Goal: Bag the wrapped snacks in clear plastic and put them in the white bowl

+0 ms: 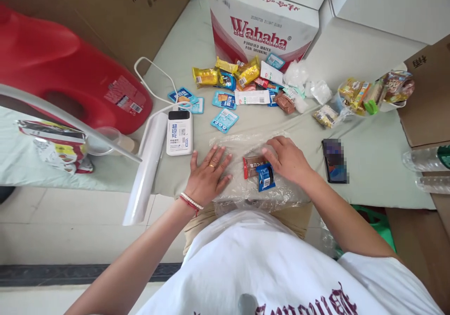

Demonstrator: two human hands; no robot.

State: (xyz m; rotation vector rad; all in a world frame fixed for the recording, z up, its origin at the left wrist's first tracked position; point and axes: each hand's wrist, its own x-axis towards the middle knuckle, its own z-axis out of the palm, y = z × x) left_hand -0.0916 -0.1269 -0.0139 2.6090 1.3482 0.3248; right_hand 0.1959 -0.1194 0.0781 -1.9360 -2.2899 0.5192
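A sheet of clear plastic film lies spread at the table's front edge. On it a brown snack packet with a red end sits partly under a small blue snack packet. My left hand rests flat at the film's left side, fingers spread, holding nothing. Just right of the two packets, my right hand lies over the film with its fingers apart and slightly bent. Its thumb is close to the brown packet; whether they touch, I cannot tell.
Behind the film lies a pile of wrapped snacks, before a Wahaha carton. A white power bank and a film roll are left, near a red jug. Rightward are a phone and snack-filled bowls.
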